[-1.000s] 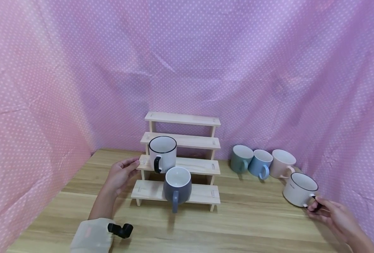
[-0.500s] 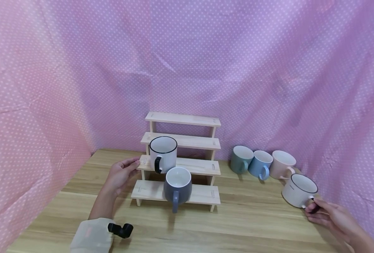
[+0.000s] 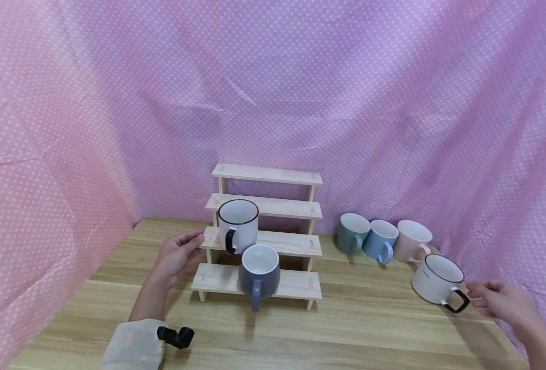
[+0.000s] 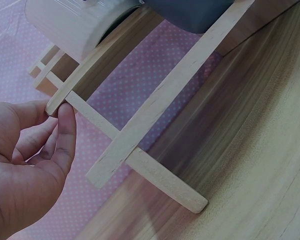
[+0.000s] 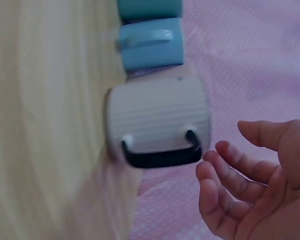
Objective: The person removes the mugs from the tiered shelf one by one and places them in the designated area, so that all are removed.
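Note:
My left hand [image 3: 176, 257] pinches the left end of a shelf on a stepped wooden rack [image 3: 296, 243]; in the left wrist view thumb and fingers close on the board's end [image 4: 57, 102]. On that shelf stands a white mug [image 3: 239, 226] with black rim and black handle. A grey mug [image 3: 260, 272] sits on the lowest shelf, handle to the front. At the right, a white mug [image 3: 434, 280] with black handle stands on the table. Just beside its handle [image 5: 162, 157] is my right hand [image 3: 504, 303], fingers loosely bent and holding nothing.
A green mug [image 3: 352, 234], a blue mug [image 3: 380, 240] and a pink mug [image 3: 411, 240] stand in a row behind the white one on the wooden table [image 3: 365, 329]. Pink dotted cloth [image 3: 273, 92] hangs around the back and sides.
My right hand has let go of the white mug's black handle and drawn back to the right. The mug shifted slightly left, then stayed. The left hand keeps its place on the rack.

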The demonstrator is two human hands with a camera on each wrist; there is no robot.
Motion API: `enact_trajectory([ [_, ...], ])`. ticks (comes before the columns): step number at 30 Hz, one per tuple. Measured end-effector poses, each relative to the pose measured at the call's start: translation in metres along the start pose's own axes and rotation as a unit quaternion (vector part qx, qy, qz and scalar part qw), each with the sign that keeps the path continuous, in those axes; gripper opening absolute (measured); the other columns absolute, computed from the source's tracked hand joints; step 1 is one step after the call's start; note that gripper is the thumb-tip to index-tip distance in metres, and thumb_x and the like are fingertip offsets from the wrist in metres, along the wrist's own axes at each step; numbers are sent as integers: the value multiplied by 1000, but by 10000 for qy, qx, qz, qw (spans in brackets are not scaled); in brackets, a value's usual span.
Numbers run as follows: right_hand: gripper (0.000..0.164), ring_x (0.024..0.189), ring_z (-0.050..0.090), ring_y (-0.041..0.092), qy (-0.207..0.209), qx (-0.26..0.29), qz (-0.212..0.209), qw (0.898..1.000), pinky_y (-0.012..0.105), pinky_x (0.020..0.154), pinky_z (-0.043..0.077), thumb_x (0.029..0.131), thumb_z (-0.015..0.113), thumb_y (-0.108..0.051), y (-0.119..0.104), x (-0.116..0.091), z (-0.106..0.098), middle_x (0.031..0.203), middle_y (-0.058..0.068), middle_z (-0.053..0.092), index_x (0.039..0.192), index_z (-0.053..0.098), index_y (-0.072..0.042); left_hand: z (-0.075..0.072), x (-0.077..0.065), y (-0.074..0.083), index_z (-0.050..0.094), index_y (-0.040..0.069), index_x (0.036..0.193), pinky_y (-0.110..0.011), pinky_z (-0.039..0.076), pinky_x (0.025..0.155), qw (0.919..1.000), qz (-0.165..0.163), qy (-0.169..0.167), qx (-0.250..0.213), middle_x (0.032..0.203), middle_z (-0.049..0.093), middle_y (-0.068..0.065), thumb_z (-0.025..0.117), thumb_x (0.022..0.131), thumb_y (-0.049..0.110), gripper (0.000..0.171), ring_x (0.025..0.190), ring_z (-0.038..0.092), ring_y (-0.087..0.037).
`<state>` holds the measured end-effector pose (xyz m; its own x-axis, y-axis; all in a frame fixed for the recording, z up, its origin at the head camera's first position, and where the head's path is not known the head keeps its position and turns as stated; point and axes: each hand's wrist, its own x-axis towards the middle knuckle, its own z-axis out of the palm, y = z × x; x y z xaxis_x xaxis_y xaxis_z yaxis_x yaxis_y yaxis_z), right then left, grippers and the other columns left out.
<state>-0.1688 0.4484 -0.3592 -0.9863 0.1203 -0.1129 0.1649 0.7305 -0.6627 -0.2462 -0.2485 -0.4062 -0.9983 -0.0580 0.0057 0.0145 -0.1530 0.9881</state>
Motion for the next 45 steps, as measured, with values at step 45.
enact_trajectory([
  [45,30,89,65,28,-1599,789,-2533,9508,35,72,61,104,64,-27,-223,39,132,96,8,68,121,66,-2,-1,0,2,42,-14,145,-20,56,94,10000,-46,-64,20,110,64,2,63,104,12,54,98,66,-4],
])
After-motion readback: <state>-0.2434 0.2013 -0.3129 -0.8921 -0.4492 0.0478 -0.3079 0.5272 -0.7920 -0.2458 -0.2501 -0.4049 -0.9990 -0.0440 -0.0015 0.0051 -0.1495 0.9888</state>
